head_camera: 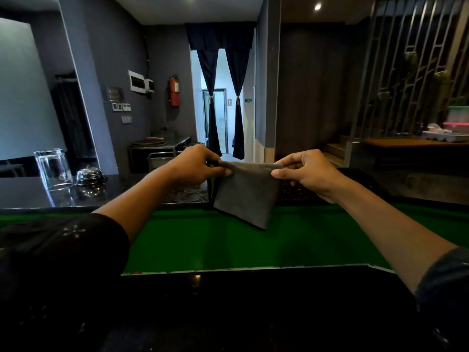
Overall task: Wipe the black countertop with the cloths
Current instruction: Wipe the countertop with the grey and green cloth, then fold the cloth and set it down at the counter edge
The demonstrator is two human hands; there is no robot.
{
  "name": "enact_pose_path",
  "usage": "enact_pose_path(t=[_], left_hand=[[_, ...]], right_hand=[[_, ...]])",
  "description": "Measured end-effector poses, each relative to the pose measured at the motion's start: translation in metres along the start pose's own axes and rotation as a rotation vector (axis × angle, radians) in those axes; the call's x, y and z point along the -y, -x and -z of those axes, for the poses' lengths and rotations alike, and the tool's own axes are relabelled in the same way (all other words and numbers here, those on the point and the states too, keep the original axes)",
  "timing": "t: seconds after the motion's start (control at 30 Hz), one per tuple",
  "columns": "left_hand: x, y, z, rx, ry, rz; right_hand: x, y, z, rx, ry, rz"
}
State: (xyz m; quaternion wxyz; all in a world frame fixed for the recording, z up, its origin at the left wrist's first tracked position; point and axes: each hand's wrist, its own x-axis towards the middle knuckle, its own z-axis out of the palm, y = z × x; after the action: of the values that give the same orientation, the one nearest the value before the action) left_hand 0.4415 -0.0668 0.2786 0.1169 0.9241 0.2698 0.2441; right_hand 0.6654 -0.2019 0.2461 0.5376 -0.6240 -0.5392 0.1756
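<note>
cloth (245, 193): grey, folded, held in the air above the far black countertop (30, 194) | left hand (196, 165) and right hand (308, 171) each pinch a top corner | risk: wiping left could knock the upturned glass (53, 168) or bell (90, 175)
</note>
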Motion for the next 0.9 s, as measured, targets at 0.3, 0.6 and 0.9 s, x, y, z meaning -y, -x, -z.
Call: enact_pose_path(t=[0.3, 0.6, 0.9], left_hand=[[0.009, 0.018, -0.003, 0.007, 0.956, 0.171], [0.015, 0.032, -0.053, -0.491, 0.487, 0.160], [0.054, 0.091, -0.089, -0.616, 0.483, 0.428]], right_hand=[[0.013, 0.012, -0.034, -0.040, -0.176, -0.089], [-0.002, 0.014, -0.089, -0.380, -0.082, -0.136], [-0.045, 0.021, -0.158, -0.315, -0.090, -0.074]])
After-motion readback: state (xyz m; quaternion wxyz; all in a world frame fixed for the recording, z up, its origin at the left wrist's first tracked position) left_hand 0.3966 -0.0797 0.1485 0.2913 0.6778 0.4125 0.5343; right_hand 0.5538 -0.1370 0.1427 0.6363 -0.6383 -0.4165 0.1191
